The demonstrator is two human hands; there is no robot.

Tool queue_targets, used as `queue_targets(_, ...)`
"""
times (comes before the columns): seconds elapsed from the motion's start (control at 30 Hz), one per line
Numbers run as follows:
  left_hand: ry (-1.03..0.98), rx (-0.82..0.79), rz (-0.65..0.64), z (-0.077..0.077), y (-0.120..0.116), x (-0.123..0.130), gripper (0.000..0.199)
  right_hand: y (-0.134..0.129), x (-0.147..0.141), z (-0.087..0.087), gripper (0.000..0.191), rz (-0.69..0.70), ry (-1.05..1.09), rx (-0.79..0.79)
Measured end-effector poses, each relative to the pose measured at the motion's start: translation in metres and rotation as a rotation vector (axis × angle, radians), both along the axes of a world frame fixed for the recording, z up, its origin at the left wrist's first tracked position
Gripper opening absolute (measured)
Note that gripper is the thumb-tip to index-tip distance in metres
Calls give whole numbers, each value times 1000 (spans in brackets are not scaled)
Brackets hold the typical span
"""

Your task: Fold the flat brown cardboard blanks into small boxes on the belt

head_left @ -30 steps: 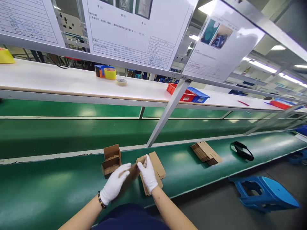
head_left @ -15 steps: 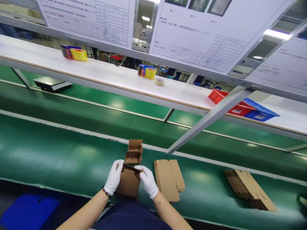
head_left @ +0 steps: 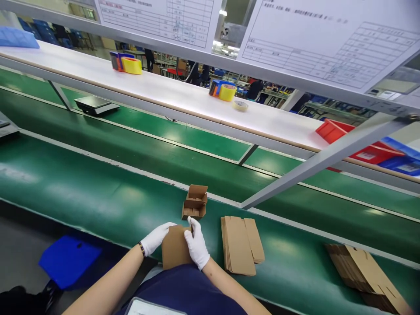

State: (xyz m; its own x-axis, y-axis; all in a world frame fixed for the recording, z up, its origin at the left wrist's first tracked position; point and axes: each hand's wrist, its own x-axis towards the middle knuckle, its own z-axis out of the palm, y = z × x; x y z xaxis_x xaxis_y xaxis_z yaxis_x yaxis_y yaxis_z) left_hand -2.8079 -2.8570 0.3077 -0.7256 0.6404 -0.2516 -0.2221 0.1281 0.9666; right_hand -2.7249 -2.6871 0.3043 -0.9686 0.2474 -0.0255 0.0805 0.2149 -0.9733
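Between my two white-gloved hands is a brown cardboard box (head_left: 175, 248), held close to my body at the bench's near edge. My left hand (head_left: 158, 238) grips its left side, the fingertips partly hidden behind the cardboard. On the other side my right hand (head_left: 197, 246) is closed around the upper right edge, thumb toward the front panel. Just beyond my hands stand small open cardboard boxes (head_left: 194, 209), one behind the other, with their flaps up. Right of my right hand lies a stack of flat cardboard blanks (head_left: 239, 245).
Another pile of folded cardboard (head_left: 367, 273) lies far right on the green bench (head_left: 114, 192). A slanted metal post (head_left: 295, 173) rises from its back edge. The white shelf above carries yellow tape (head_left: 227, 92), red bins (head_left: 337, 131) and blue bins. A scale (head_left: 95, 105) sits behind.
The box's open top has turned out of sight, and a flat panel now shows. My right hand has shifted onto its upper edge. The view has swung left.
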Motion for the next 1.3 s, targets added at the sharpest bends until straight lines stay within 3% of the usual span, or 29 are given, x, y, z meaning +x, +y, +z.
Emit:
queue_targets(0.13,59,-29,-144,-2,6,-12,29,0,-4,9,40,157,-108,274)
queue_targets(0.23,93,-44,-143,-1,6,-13,25,0,-14,19,33,189,-124,322)
queue_targets(0.4,91,-34,15,3,2,11,57,2,-22,24,37,59,-151,306)
queue_targets(0.5,218,-127,57,3,0,24,64,3,-16,28,30,66,-138,319)
queue_targets(0.6,348,-246,-32,5,-2,24,56,3,-9,34,24,124,-169,381)
queue_targets(0.73,332,-266,-70,9,-1,17,35,3,-8,35,30,130,-213,438)
queue_targets(0.83,288,-244,-34,12,3,18,47,6,-10,30,26,98,-170,390)
queue_targets(0.93,245,-206,9,16,5,21,87,11,-6,25,62,87,-113,264)
queue_targets(1.0,287,-195,-24,20,4,21,101,15,-2,23,67,94,-84,226)
queue_targets(1.1,404,-246,-163,29,3,18,103,19,5,25,65,94,-54,227)
queue_targets(1.17,450,-292,-191,34,3,17,99,21,7,27,64,91,-35,207)
queue_targets(1.3,477,-230,-11,42,4,10,93,32,2,29,63,86,27,28)
